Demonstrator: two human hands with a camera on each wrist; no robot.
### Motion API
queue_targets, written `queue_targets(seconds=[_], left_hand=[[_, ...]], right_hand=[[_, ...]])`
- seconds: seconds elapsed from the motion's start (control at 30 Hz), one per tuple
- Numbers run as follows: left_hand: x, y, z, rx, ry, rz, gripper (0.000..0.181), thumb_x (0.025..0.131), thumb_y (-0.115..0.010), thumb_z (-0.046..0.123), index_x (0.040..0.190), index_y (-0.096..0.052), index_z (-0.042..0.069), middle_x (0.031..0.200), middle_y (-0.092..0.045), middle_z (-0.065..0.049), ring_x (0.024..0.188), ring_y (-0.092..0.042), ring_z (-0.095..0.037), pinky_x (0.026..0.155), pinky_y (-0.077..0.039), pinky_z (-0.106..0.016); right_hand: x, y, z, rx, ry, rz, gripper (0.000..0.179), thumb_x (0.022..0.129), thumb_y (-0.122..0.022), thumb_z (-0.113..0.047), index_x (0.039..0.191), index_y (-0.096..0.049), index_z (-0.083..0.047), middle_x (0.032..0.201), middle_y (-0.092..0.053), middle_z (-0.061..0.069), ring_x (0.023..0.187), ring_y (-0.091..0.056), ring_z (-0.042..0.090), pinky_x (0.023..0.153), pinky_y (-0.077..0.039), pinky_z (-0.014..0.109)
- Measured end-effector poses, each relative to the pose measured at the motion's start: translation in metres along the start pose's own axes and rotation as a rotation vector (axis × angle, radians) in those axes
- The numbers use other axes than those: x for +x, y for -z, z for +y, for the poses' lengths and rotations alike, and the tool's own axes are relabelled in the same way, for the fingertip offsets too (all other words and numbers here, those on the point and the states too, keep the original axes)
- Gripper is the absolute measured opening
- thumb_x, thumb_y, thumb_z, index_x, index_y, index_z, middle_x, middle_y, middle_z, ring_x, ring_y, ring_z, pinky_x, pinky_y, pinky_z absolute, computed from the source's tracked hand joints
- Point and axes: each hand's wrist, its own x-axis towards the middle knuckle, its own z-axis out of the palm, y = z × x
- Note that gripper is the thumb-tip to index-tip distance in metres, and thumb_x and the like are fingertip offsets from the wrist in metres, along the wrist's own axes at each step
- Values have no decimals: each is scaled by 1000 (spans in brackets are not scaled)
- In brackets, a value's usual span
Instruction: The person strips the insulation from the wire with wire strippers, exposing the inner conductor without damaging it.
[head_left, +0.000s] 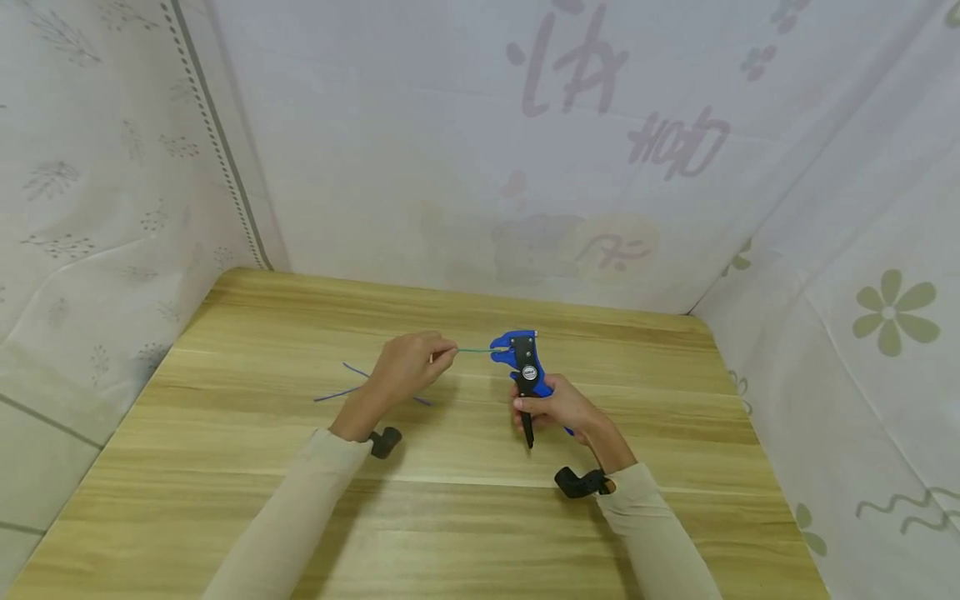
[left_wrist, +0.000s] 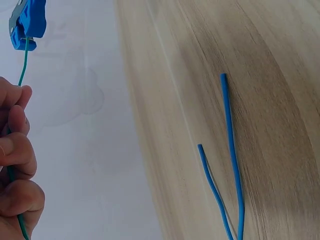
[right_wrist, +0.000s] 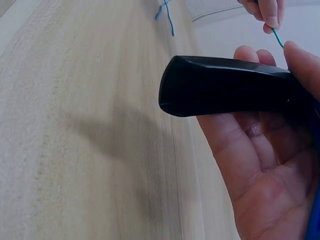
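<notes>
My left hand (head_left: pixel 408 362) pinches a green wire (head_left: pixel 474 350) between thumb and fingertips, and the wire runs back through the curled fingers in the left wrist view. Its far end sits in the nose of a blue and black wire stripper (head_left: pixel 528 367). My right hand (head_left: pixel 558 406) grips the stripper by its handles, nose turned toward the left hand. The black handle (right_wrist: pixel 225 87) lies across the fingers in the right wrist view. Two blue wires (left_wrist: pixel 232 145) lie on the table below the left hand, partly hidden by it in the head view.
A wood-grain table (head_left: pixel 450 533) lies beneath both hands. White patterned cloth (head_left: pixel 420 150) hangs behind it and at both sides. Black wrist mounts (head_left: pixel 577 482) are strapped at the cuffs of both light sleeves.
</notes>
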Motion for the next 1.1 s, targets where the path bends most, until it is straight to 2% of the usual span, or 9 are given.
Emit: queue_targets(seconds=[0.13, 0.37, 0.6, 0.77, 0.93, 1.1], left_hand=[[0, 0, 2, -8, 12, 2, 19, 98, -61, 16, 82, -72, 16, 68, -57, 8, 57, -43, -6, 50, -35, -22], [-1, -1, 3, -20, 24, 2, 20, 98, -60, 16, 82, -71, 17, 69, -56, 7, 57, -42, -7, 50, -34, -22], [-1, 0, 3, -27, 38, -11, 17, 98, -62, 17, 98, -78, 13, 78, -67, 4, 60, -50, -6, 53, -41, -23], [-2, -1, 1, -50, 39, -16, 19, 98, -62, 17, 103, -78, 9, 82, -70, 1, 60, -52, -6, 54, -44, -24], [-2, -1, 0, -54, 28, -15, 18, 97, -63, 16, 102, -79, 8, 81, -70, 1, 57, -49, -5, 52, -41, -22], [-2, -2, 0, -38, 13, -28, 18, 97, -63, 17, 103, -79, 9, 71, -62, 4, 53, -41, -4, 48, -33, -20]], right_hand=[[0, -2, -2, 3, 4, -5, 48, 93, -70, -16, 121, -48, 16, 90, -66, 13, 79, -68, 28, 78, -58, 51], [0, -4, -4, -8, 1, -12, 43, 94, -68, -15, 120, -49, 14, 92, -65, 13, 81, -67, 28, 78, -58, 49], [1, -4, -5, -18, -5, -17, 48, 94, -69, -17, 121, -47, 16, 94, -65, 15, 81, -68, 26, 78, -58, 49], [3, -5, -6, -33, -7, -11, 46, 94, -69, -17, 120, -49, 15, 92, -64, 12, 79, -67, 24, 76, -59, 46], [4, -5, -6, -58, -14, 1, 37, 95, -67, -16, 115, -51, 11, 87, -63, 10, 74, -65, 23, 71, -58, 42], [4, -6, -5, -77, -28, 39, 23, 95, -66, -15, 106, -55, 2, 79, -62, 8, 68, -62, 21, 64, -57, 39]])
